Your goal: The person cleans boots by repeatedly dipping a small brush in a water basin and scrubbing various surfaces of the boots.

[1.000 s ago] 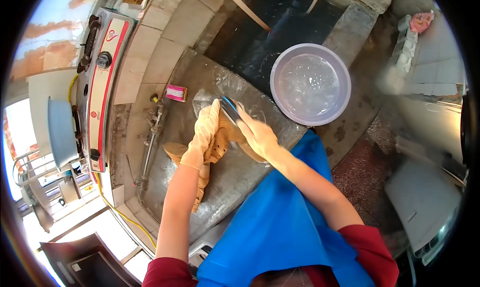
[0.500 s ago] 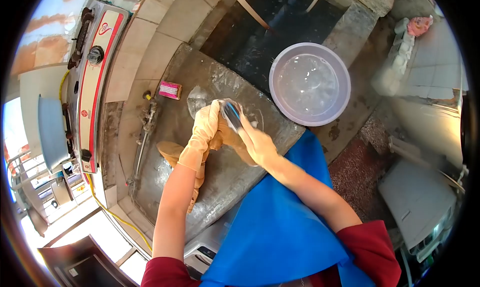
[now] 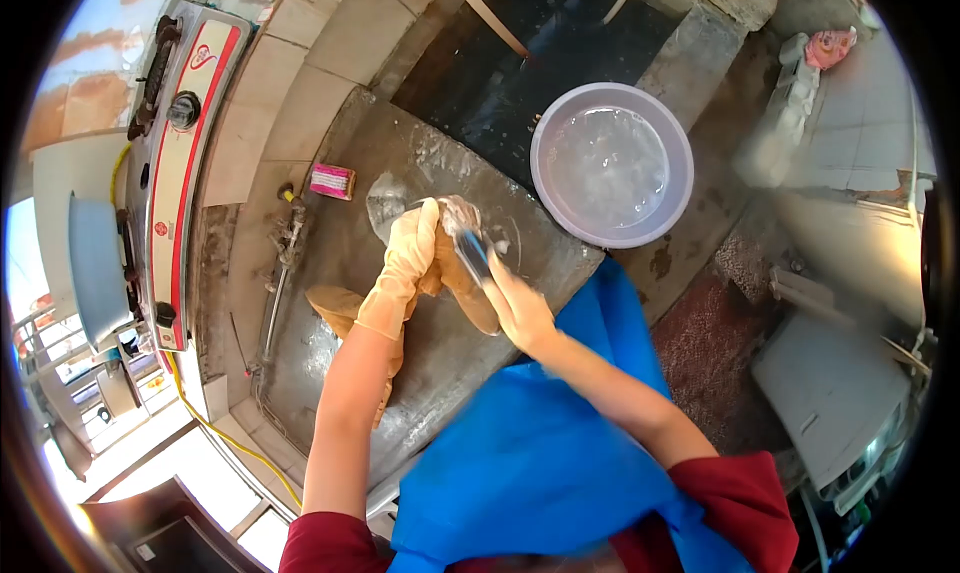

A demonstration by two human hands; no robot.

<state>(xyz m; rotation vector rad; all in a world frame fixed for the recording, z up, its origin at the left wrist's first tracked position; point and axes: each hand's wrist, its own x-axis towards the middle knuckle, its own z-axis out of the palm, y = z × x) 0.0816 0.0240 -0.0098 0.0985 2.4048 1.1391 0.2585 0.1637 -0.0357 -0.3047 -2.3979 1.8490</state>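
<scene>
My left hand (image 3: 408,248), in a cream rubber glove, is closed on a tan shoe-like item (image 3: 470,298) over the grey concrete slab (image 3: 540,263). White suds cover the item's upper end. My right hand (image 3: 522,308) grips a scrubbing brush (image 3: 470,253) with a dark and blue back, its working side against the sudsy part. Another tan piece (image 3: 335,306) lies on the slab beside my left wrist, partly hidden by the arm. Just beyond the left hand is a whitish, wet-looking patch whose kind I cannot make out.
A lilac basin (image 3: 540,188) of cloudy water stands at the slab's right edge, near a dark water tank (image 3: 560,43). A pink-and-white packet or sponge (image 3: 332,181) lies by a tap pipe (image 3: 285,258). On the left is a gas stove (image 3: 180,193). A blue apron (image 3: 530,453) covers my front.
The brush and my right hand have shifted slightly down across the sudsy end, and more foam shows there. My left hand keeps its hold. The whole view has drifted a little.
</scene>
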